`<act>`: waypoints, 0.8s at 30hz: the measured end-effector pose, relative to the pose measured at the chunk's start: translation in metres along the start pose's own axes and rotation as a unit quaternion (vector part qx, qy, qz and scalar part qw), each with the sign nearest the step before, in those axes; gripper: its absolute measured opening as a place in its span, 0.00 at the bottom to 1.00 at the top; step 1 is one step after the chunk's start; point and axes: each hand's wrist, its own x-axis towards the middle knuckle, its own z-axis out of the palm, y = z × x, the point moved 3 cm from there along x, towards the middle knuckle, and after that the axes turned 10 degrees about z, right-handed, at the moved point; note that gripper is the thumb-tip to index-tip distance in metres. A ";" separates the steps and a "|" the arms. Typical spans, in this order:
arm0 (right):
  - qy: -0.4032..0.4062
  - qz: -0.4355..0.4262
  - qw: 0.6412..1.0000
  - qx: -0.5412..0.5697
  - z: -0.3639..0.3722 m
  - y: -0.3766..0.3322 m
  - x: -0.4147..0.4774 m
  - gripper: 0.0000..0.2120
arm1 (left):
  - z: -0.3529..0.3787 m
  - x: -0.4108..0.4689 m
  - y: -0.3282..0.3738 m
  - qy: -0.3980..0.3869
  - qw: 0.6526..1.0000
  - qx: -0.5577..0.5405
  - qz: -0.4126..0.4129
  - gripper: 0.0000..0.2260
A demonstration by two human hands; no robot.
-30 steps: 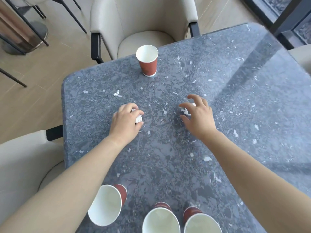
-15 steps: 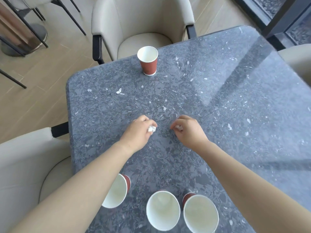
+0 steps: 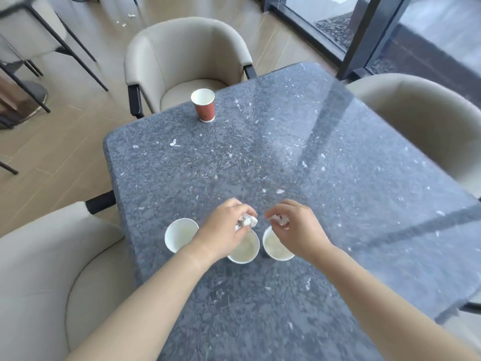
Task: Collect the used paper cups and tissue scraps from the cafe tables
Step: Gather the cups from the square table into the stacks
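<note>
As we draw back, our left hand (image 3: 223,230) and right hand (image 3: 295,226) each pinch a tissue scrap (image 3: 246,221) above the 6 o'clock cups (image 3: 246,252), likely for dropping.

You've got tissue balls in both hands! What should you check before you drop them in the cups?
1. Left hand grips its crumpled white tissue ball: ok.
2. Right hand pinches its white tissue scrap: ok.
3. Middle white-lined paper cup upright, mouth open: ok.
4. Right white-lined paper cup upright, mouth open: ok.
5. Each tissue exactly over a cup mouth: cannot tell from this one view.
6. Grey speckled stone table fully cleared: not ok; a small white tissue bit and a red paper cup sit farther off.
</note>
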 end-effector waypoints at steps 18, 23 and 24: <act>-0.020 0.061 0.998 -0.017 0.010 0.015 -0.065 0.10 | 0.022 -0.045 0.012 0.031 0.999 0.024 -0.014 0.16; -0.032 0.054 0.995 -0.080 0.009 0.017 -0.069 0.10 | 0.030 -0.048 0.007 0.001 0.998 0.065 0.003 0.13; -0.039 0.050 0.993 -0.098 0.009 0.017 -0.069 0.11 | 0.031 -0.049 0.006 -0.011 0.997 0.071 0.009 0.13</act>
